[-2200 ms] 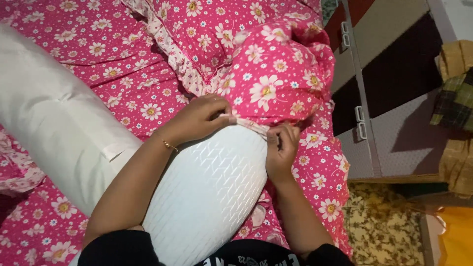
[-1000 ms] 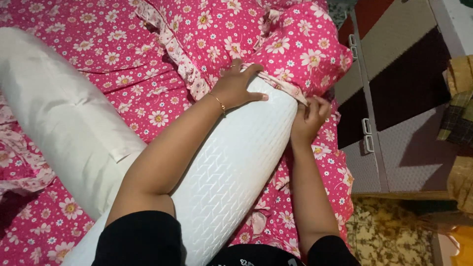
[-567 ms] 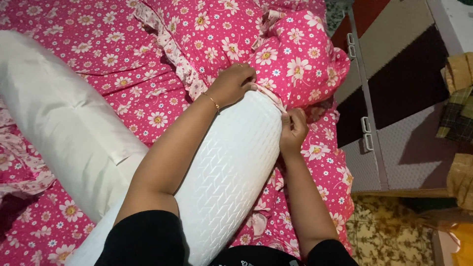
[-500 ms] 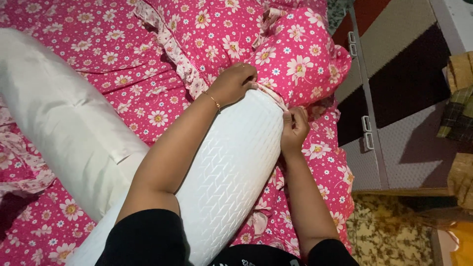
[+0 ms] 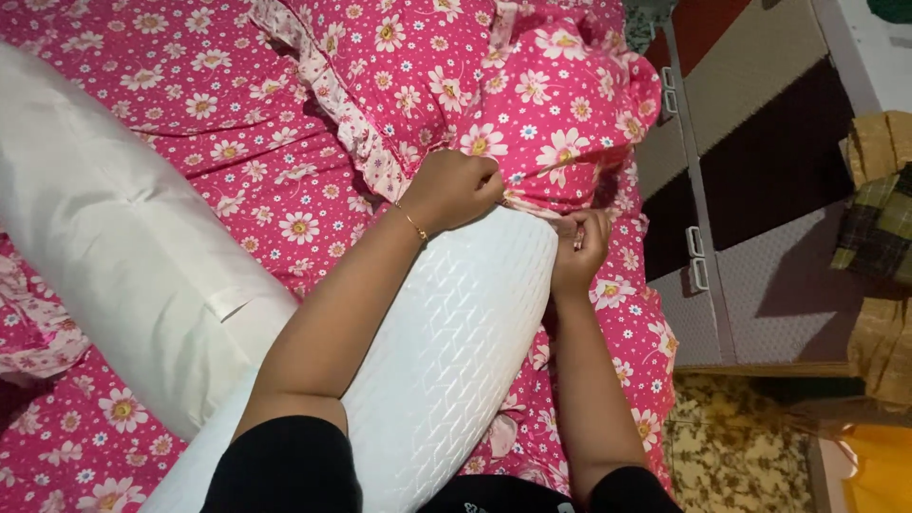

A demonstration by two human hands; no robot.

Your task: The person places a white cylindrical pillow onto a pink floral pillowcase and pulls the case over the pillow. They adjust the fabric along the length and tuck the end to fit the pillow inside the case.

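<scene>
Bed sheet (image 5: 171, 104): pink with white flowers, covering the bed beneath everything you handle. Plain white bolster (image 5: 114, 256): lies on the sheet to your left, just beside the quilted one. Quilted white bolster (image 5: 446, 351): runs from your lap up and away from you, between your two forearms, its far end touching the bunched cover. Floral bolster cover (image 5: 560, 123): same pink print, gathered in a heap at the quilted bolster's far end, its hem drawn against the bolster's tip. Frilled pillow (image 5: 380, 66): lies behind the cover. Your left hand (image 5: 454, 188): fist closed on the cover's hem at the bolster's upper edge. Your right hand (image 5: 581, 249): fingers curled tight, pinching the hem at the right edge.
</scene>
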